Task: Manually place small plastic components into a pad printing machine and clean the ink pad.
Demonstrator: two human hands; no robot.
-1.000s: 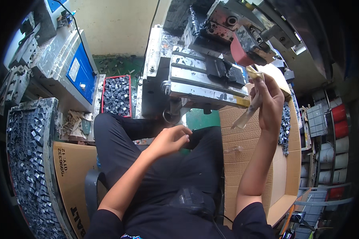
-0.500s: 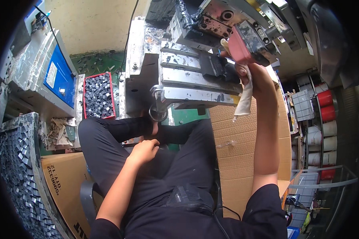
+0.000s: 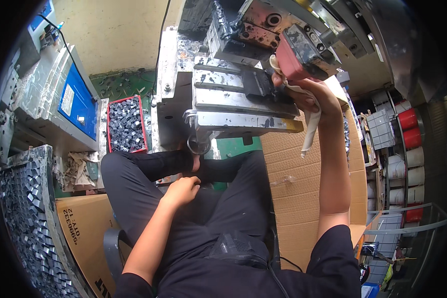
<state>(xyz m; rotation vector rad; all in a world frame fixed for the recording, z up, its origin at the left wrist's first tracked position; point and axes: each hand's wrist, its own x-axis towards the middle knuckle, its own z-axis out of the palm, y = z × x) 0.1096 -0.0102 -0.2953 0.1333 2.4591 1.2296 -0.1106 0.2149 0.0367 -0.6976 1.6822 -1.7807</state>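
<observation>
My right hand [image 3: 310,94] is raised at the metal machine, its fingers closed around a strip of off-white cloth [image 3: 311,129] whose loose end hangs below. It is just beneath a red and dark metal block [image 3: 291,55] of the machine, and its fingertips are partly hidden. Beside them a dark block [image 3: 258,82] sits on the grooved metal bed [image 3: 221,99]. My left hand [image 3: 181,191] rests over my lap, empty as far as I see, fingers loosely bent and slightly apart.
A red tray [image 3: 145,124] of small dark pieces stands left of the machine. More dark pieces fill a large bin [image 3: 49,198] at the far left. An open cardboard box [image 3: 298,169] is under my right arm. Buckets [image 3: 414,156] line racks at the right.
My right hand has shifted slightly beneath the red block, and the cloth's hanging end has swung right. The whole view has moved a little. My left hand stays over my lap.
</observation>
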